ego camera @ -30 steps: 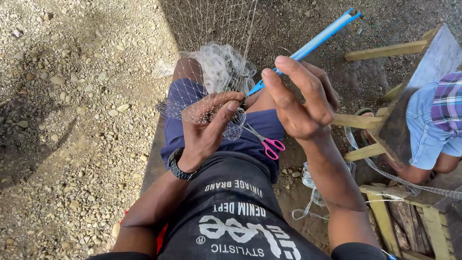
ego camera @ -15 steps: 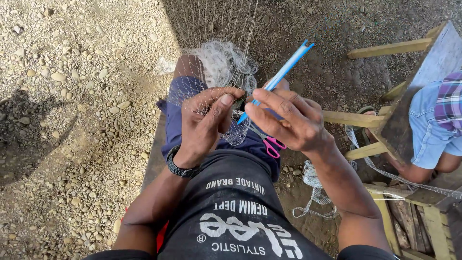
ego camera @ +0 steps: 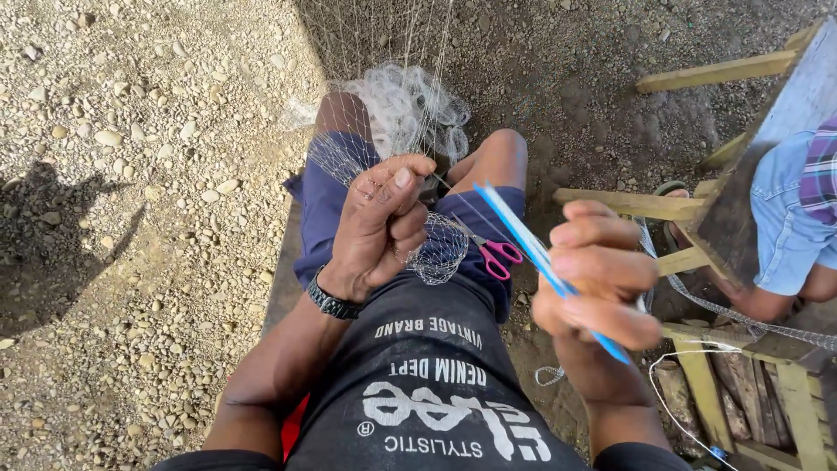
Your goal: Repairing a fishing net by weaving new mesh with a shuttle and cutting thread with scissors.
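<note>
My left hand (ego camera: 377, 228) pinches a fold of fine white fishing net (ego camera: 410, 109) over my lap, thumb pressed on top of the mesh. My right hand (ego camera: 597, 283) is closed around a long blue netting needle (ego camera: 532, 246), which slants from my fist up toward the net. Pink-handled scissors (ego camera: 497, 255) lie on my right thigh, between the two hands. The net stretches upward from my knees and bunches into a white heap between them. A black watch (ego camera: 331, 301) sits on my left wrist.
Gravel ground (ego camera: 131, 174) covers the left and top. A yellow wooden frame (ego camera: 697, 262) stands at right, with a seated person in denim shorts (ego camera: 785, 227) beside it. White cord (ego camera: 680, 384) trails near the planks at lower right.
My right hand has pulled the blue needle down and to the right, away from the net. My left hand stays pinched on the mesh.
</note>
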